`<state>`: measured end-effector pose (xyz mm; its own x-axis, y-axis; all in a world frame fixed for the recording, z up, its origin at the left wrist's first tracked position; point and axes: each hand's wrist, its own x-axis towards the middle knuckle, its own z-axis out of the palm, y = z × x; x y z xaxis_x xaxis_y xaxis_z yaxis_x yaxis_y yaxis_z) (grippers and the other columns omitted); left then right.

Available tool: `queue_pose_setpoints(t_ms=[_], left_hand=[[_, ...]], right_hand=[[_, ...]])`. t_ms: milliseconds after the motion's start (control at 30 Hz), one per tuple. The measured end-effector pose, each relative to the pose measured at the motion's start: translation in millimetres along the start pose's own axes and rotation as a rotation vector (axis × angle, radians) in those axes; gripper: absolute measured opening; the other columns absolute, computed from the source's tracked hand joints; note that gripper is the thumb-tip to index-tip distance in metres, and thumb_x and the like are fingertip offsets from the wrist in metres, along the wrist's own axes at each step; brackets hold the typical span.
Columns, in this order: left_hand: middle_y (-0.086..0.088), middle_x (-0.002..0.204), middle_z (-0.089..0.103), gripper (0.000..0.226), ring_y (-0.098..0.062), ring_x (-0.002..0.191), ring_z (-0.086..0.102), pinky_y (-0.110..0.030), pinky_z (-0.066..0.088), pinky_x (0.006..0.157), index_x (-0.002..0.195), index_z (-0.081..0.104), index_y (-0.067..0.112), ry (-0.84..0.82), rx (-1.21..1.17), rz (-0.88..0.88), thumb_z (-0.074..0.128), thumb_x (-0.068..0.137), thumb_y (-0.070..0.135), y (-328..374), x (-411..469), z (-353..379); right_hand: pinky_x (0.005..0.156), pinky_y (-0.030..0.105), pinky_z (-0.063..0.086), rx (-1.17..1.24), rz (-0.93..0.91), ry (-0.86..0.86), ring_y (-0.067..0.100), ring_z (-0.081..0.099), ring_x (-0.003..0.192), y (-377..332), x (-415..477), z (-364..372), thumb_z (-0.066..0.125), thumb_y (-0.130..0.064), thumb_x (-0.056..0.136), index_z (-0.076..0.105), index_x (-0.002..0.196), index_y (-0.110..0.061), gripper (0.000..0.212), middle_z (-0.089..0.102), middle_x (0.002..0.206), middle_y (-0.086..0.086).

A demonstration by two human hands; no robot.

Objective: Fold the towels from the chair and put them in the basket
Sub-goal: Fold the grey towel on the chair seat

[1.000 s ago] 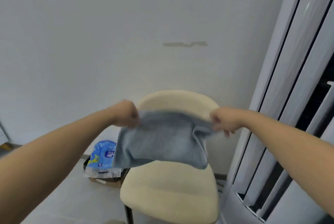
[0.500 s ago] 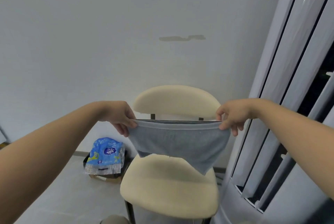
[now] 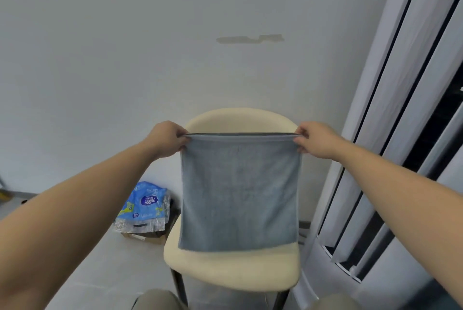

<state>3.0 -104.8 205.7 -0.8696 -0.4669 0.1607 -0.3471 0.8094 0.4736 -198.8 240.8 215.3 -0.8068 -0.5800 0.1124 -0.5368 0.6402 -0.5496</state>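
A grey-blue towel (image 3: 239, 192) hangs flat and square in the air in front of the cream chair (image 3: 233, 268). My left hand (image 3: 166, 140) pinches its top left corner and my right hand (image 3: 314, 140) pinches its top right corner, so the top edge is stretched taut. The towel's lower edge hangs just above the chair seat and hides most of the backrest. No other towel is visible on the chair, and no basket is in view.
A blue plastic pack (image 3: 144, 205) lies on a dark box on the floor left of the chair. A tall white appliance with vertical slats (image 3: 390, 159) stands close on the right. A plain wall is behind the chair.
The towel was bunched between my hands a second ago; my hands have since moved apart and up, and the towel now hangs fully spread out.
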Motion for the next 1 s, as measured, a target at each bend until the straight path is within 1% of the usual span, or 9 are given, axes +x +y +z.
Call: queue_pose_setpoints(t_ms=[100,167,300,400,533,633,733,867,1000], left_hand=[[-0.004,0.091,0.077,0.022,-0.026,0.09,0.068,-0.031,0.05,0.078,0.101,0.08,0.02,0.198,-0.028,0.084,0.059,0.096,0.015,4,-6,5],[-0.003,0.102,0.077,0.025,-0.023,0.098,0.066,-0.028,0.045,0.082,0.111,0.079,0.022,0.276,-0.051,0.139,0.059,0.098,0.014,2,-10,9],[-0.003,0.11,0.075,0.023,-0.024,0.105,0.065,-0.029,0.045,0.09,0.116,0.077,0.018,0.288,-0.013,0.222,0.064,0.097,0.014,-16,-33,30],[-0.004,0.102,0.075,0.018,-0.025,0.096,0.066,-0.034,0.05,0.088,0.111,0.078,0.016,0.079,0.061,0.185,0.066,0.097,0.018,-39,-63,60],[0.001,0.09,0.075,0.015,-0.021,0.087,0.067,-0.038,0.053,0.081,0.103,0.078,0.026,-0.332,0.232,0.12,0.064,0.098,0.029,-70,-107,108],[0.002,0.092,0.073,0.019,-0.02,0.089,0.064,-0.037,0.052,0.081,0.105,0.076,0.029,-0.527,0.396,0.115,0.06,0.098,0.035,-79,-130,134],[0.004,0.08,0.065,0.017,-0.018,0.08,0.057,-0.035,0.051,0.08,0.097,0.075,0.024,-0.703,0.418,0.077,0.062,0.094,0.036,-83,-142,145],[0.011,0.075,0.061,0.011,-0.012,0.074,0.053,-0.027,0.048,0.073,0.095,0.078,0.029,-0.817,0.33,0.016,0.069,0.09,0.033,-84,-141,142],[0.005,0.086,0.069,0.01,-0.011,0.076,0.059,-0.027,0.051,0.073,0.095,0.075,0.025,-0.772,0.262,-0.029,0.067,0.092,0.031,-81,-117,138]], right_hand=[[0.074,0.031,0.041,-0.111,-0.091,0.207,0.024,0.06,0.087,1,-11,5,0.06,-0.021,0.1,0.063,0.102,-0.014,0.009,0.068,0.098,0.004],[0.075,0.031,0.04,-0.084,-0.15,0.276,0.028,0.06,0.092,3,-21,11,0.059,-0.021,0.101,0.064,0.107,-0.012,0.011,0.069,0.102,0.008],[0.073,0.034,0.038,-0.123,-0.213,0.251,0.03,0.058,0.09,17,-48,33,0.059,-0.018,0.101,0.062,0.104,-0.008,0.01,0.066,0.099,0.011],[0.07,0.035,0.04,-0.181,-0.158,0.096,0.027,0.059,0.087,39,-72,61,0.059,-0.02,0.101,0.062,0.102,-0.011,0.009,0.064,0.095,0.006],[0.062,0.027,0.038,-0.266,-0.015,-0.291,0.017,0.056,0.079,66,-108,107,0.056,-0.021,0.1,0.061,0.099,-0.022,0.005,0.057,0.088,-0.004],[0.068,0.03,0.043,-0.4,-0.023,-0.511,0.019,0.058,0.086,78,-127,137,0.061,-0.028,0.096,0.058,0.091,-0.028,0.006,0.061,0.095,-0.003],[0.066,0.027,0.046,-0.45,-0.033,-0.718,0.017,0.062,0.085,81,-137,147,0.066,-0.029,0.092,0.062,0.089,-0.025,0.006,0.067,0.093,-0.002],[0.075,0.032,0.06,-0.329,0.062,-0.95,0.013,0.073,0.083,82,-135,142,0.072,-0.024,0.09,0.065,0.098,-0.014,0.015,0.075,0.096,0.004],[0.081,0.036,0.062,-0.246,0.113,-0.944,0.016,0.076,0.09,84,-109,134,0.069,-0.021,0.095,0.067,0.104,-0.007,0.016,0.074,0.104,0.008]])
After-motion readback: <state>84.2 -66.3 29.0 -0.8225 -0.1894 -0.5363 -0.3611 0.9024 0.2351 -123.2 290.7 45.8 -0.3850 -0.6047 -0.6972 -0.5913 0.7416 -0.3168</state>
